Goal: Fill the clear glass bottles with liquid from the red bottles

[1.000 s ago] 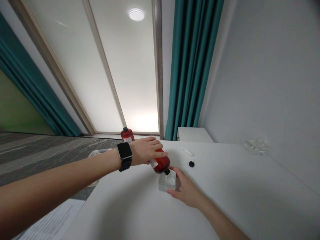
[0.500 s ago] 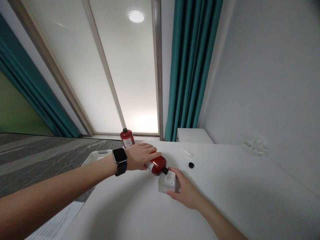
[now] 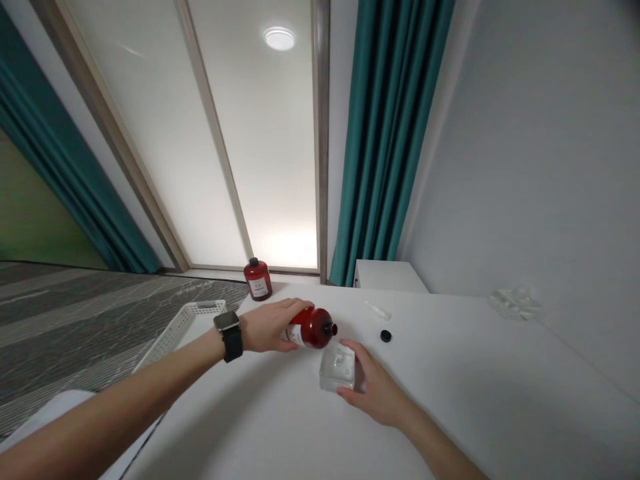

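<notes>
A dark red bottle (image 3: 317, 327) with a white label lies tilted on its side in my left hand (image 3: 273, 324), whose fingers wrap round its body. Its uncapped black neck points right, above and just clear of a clear square container (image 3: 336, 368) on the table. My right hand (image 3: 373, 383) grips that container by its right side, thumb and fingers at two corners. Some liquid or bubbles seem to show inside it, though I cannot tell how much. A black cap (image 3: 385, 336) lies on the table beyond my right hand.
A second red bottle (image 3: 258, 280) with a black cap stands upright at the table's far left corner. Left of my forearm is a white perforated basket (image 3: 173, 333). A small clear tube-like item (image 3: 377, 310) lies near the cap. Crumpled clear plastic (image 3: 515, 303) sits by the wall.
My left hand has tilted the bottle back towards level, so its mouth has lifted away from the container. My right hand keeps its hold. The view has shifted slightly.
</notes>
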